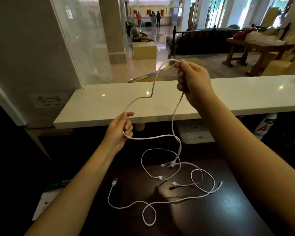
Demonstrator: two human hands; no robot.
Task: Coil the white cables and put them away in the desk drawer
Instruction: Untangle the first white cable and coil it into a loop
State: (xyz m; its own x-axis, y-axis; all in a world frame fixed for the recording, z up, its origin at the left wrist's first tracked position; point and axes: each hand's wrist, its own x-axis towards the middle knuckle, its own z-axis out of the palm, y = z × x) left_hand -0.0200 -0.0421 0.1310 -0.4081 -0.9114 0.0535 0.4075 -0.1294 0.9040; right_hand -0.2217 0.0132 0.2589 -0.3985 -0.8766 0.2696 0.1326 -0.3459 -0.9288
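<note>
Hands raised above dark glossy tabletop: right hand and left hand, each grip clenched on thin white cable; second thin white cable lies loose mid-tabletop.

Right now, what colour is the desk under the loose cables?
Dark brown, nearly black and glossy desk, seen in the head view.

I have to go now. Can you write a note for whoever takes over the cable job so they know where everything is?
Left hand: shut on the lifted white cable.
Right hand: pinches the same cable higher up, above the white counter.
That cable's plug end hangs down to the dark desk.
A second white cable lies loose there.
Done: nothing coiled.
Left: coil both cables, then store them; no drawer is in view.
</note>
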